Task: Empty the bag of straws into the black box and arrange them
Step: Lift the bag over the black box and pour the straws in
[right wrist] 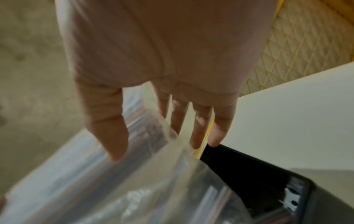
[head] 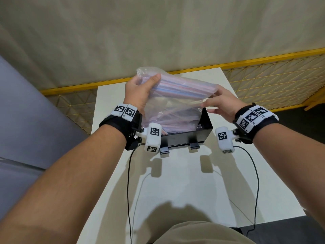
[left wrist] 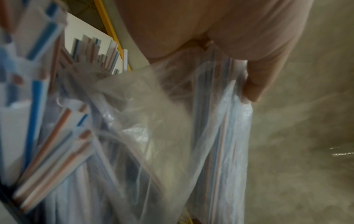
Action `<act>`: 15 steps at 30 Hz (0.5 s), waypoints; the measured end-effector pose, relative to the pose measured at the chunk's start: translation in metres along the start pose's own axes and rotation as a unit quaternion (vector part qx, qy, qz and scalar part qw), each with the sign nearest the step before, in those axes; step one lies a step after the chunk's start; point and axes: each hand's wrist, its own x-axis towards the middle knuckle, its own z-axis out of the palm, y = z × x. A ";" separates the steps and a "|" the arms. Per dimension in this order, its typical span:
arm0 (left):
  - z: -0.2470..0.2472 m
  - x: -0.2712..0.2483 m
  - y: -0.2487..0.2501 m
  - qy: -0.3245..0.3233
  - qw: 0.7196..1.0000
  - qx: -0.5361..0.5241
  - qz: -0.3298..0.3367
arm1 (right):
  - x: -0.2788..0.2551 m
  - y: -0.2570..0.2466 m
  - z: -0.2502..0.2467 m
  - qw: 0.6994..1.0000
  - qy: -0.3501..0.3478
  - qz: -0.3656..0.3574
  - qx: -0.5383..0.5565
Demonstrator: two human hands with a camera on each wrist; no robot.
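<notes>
A clear plastic bag (head: 175, 95) of red, blue and white striped straws (head: 184, 87) is tilted mouth-down over the black box (head: 188, 137) on the white table. My left hand (head: 140, 90) grips the bag's raised closed end, thumb over the top. My right hand (head: 216, 103) pinches the bag's lower edge between thumb and straight fingers, just above the box's right wall. Several straws (left wrist: 47, 136) have slid out and lie loose in the box. In the right wrist view, the thumb (right wrist: 109, 128) presses on the bag (right wrist: 134, 181) beside the box rim (right wrist: 249, 166).
The box sits mid-table with two black clips (head: 194, 146) on its near wall. The white table (head: 175, 182) has free surface in front of the box. A yellow mesh fence (head: 263, 80) runs behind the table. Thin black cables (head: 130, 173) hang from both wrists.
</notes>
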 end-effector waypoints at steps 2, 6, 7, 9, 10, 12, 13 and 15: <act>-0.001 0.002 -0.002 0.008 0.999 0.045 0.015 | -0.004 -0.003 -0.004 0.999 -0.024 0.012 0.032; -0.003 0.003 -0.006 -0.001 0.997 0.076 0.020 | -0.005 -0.002 -0.011 0.999 0.034 -0.002 0.009; -0.002 0.001 -0.005 -0.005 0.996 0.081 0.025 | -0.004 -0.001 -0.012 0.999 0.053 -0.010 0.004; 0.000 0.000 -0.006 -0.011 0.995 0.093 0.037 | -0.003 -0.001 -0.013 0.997 0.072 -0.025 0.006; 0.001 0.000 -0.006 -0.015 0.994 0.096 0.041 | -0.002 0.000 -0.013 0.997 0.075 -0.029 0.014; 0.001 0.000 -0.007 -0.021 0.993 0.103 0.050 | -0.003 0.000 -0.012 0.997 0.067 -0.038 0.027; 0.001 0.000 -0.007 -0.021 0.992 0.111 0.053 | -0.004 0.000 -0.012 0.997 0.060 -0.041 0.033; 0.001 0.000 -0.007 -0.015 0.991 0.122 0.050 | -0.005 -0.001 -0.010 0.997 0.054 -0.044 0.044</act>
